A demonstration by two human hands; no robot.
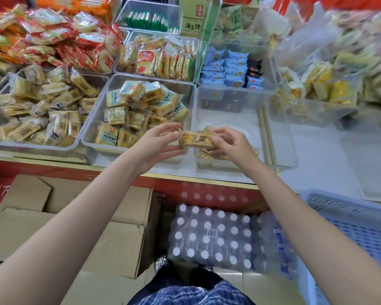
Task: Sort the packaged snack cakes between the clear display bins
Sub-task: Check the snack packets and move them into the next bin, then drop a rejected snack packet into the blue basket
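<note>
A packaged snack cake (197,139), golden in a clear wrapper, is held between both hands above the seam of two clear bins. My left hand (161,143) pinches its left end with fingertips. My right hand (228,142) grips its right end, fingers curled round it. The middle bin (101,119) to the left is heaped with several similar packs. The right bin (279,137) is nearly bare, with a few packs (207,155) lying at its front under my right hand.
A far-left bin (42,111) holds more cake packs. Behind stand bins with orange-yellow packs (158,58) and blue packs (227,67). Bagged snacks pile up at right (330,78). Below the counter are cardboard boxes (97,227), a shrink-wrapped bottle pack (211,236) and a blue basket (352,225).
</note>
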